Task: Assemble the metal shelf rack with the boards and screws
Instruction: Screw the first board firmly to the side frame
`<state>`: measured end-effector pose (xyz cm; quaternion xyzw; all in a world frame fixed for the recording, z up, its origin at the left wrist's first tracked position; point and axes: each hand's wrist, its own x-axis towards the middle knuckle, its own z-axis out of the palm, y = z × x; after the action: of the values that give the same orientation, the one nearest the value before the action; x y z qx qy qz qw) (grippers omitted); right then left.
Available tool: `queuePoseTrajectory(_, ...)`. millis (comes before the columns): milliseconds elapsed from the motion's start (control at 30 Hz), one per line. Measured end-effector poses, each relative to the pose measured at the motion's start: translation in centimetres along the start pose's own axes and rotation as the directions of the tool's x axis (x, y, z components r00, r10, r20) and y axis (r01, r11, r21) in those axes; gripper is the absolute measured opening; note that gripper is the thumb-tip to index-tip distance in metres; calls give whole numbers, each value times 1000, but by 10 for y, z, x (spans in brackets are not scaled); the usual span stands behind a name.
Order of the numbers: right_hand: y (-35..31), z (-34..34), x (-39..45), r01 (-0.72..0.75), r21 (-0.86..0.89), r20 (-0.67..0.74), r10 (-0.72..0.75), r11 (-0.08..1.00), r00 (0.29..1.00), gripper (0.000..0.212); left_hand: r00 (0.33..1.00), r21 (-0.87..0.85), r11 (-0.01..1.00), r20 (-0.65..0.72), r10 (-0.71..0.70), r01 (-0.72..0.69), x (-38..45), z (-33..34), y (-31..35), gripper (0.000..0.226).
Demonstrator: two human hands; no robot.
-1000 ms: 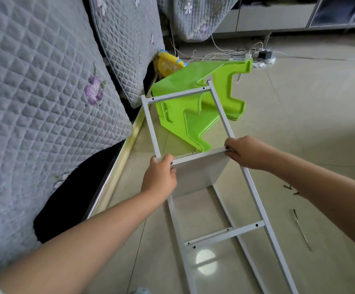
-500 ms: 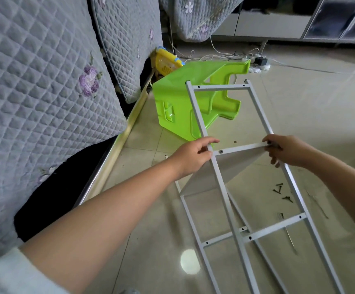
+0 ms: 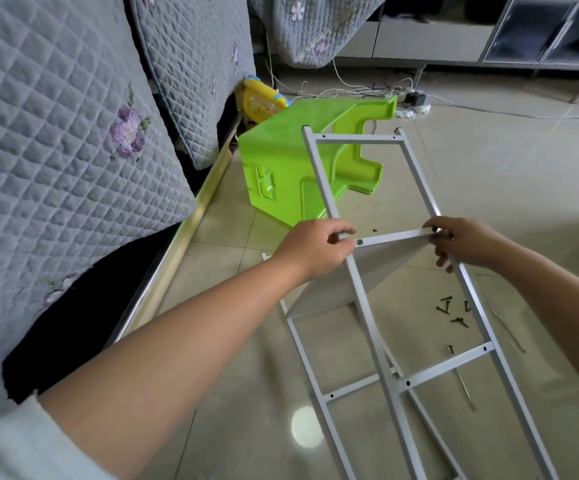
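L hand (image 3: 319, 247) grips white frame (image 3: 367, 299) upright, R hand (image 3: 464, 242) pinches its 3 o'clock rail; board (image 3: 378, 268) between; screws (image 3: 452, 311) at 4 o'clock

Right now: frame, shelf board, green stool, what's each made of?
Frame: looks like thin square metal tube, matte white-grey paint; punched screw holes show.
Shelf board: flat white panel, smooth matte face; probably laminated board, core not visible.
Green stool: moulded plastic, glossy, with ribs and rounded edges.
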<state>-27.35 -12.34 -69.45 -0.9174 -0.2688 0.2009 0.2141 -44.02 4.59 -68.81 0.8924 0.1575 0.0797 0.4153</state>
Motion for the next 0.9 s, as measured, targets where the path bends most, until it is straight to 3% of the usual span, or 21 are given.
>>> queuePoseTrajectory(100,-12,6,-4,72,-102,10,-71,992,997,25,999,152,988,-29,-24,28,-8,-6,-12,30)
queuePoseTrajectory(300,-31,15,-6,137,-184,46,-131,973,990,25,994,238,966,10,-106,101,-20,-15,-30,40)
queuePoseTrajectory(567,-40,36,-1,153,-275,-86,-183,949,979,31,987,312,937,-17,-160,157,-3,-30,-28,29)
queuePoseTrajectory(900,-78,77,5,200,-261,-196,-255,944,947,32,947,472,825,-231,-224,311,6,-54,-62,28)
